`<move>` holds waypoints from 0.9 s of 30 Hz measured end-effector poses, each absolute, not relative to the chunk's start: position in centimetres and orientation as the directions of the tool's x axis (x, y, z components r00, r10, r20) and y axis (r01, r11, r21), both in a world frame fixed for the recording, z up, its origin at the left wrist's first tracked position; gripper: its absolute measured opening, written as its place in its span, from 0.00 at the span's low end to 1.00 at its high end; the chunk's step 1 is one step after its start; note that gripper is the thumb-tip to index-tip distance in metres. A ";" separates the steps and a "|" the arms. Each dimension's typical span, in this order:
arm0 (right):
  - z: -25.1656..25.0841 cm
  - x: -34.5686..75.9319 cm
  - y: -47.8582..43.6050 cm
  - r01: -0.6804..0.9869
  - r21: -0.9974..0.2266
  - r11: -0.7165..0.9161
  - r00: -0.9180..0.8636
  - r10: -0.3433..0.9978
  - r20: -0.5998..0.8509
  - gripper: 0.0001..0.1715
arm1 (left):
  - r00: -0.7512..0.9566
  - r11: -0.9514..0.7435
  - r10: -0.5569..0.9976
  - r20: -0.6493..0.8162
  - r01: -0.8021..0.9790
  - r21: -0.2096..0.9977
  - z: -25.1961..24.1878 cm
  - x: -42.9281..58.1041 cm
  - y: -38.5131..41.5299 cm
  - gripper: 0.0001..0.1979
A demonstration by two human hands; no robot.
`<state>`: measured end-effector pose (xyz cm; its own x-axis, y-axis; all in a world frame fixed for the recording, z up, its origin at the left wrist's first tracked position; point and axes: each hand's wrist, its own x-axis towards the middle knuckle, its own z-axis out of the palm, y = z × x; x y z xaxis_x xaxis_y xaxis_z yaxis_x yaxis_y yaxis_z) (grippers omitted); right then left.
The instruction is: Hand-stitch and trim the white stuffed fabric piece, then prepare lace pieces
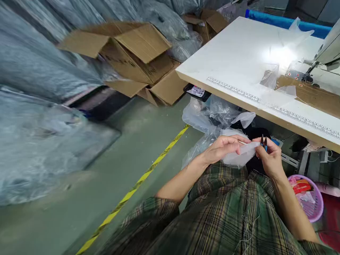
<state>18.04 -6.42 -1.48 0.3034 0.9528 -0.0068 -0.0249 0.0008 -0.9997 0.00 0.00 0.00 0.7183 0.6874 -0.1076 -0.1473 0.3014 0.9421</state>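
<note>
Left hand (223,148) is pinching fabric (242,156), right hand (271,157) is holding snips (265,145) by its edge, both grips closed; careful handling probably means keeping their points clear.

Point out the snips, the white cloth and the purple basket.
snips (265,146): head view, where the dark blades meet the blue handles.
white cloth (239,158): head view, the hanging part below the fingers.
purple basket (320,206): head view, right side of the rim.
</note>
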 end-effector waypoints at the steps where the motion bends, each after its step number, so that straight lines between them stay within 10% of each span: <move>1: -1.3 18.0 -6.4 -0.021 -1.000 0.000 0.289 0.957 -0.006 0.08 | 0.701 0.325 0.697 -0.154 -0.117 0.939 0.1 0.3 0.1 0.30; 14: -0.3 18.8 -6.8 0.077 -0.993 -0.089 0.164 0.984 -0.075 0.16 | 0.761 -0.134 0.647 -0.048 0.175 0.975 2.3 1.1 2.7 0.08; 27: -0.4 18.6 -7.0 0.128 -0.988 -0.084 0.230 0.972 -0.053 0.13 | 0.674 -0.129 0.738 -0.035 0.192 0.973 0.5 2.4 1.0 0.12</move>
<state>18.63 -6.97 -0.40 0.2295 0.9719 -0.0529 0.1276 -0.0839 -0.9883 2.44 1.02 0.53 0.6742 0.7377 -0.0351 0.1917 -0.1289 0.9730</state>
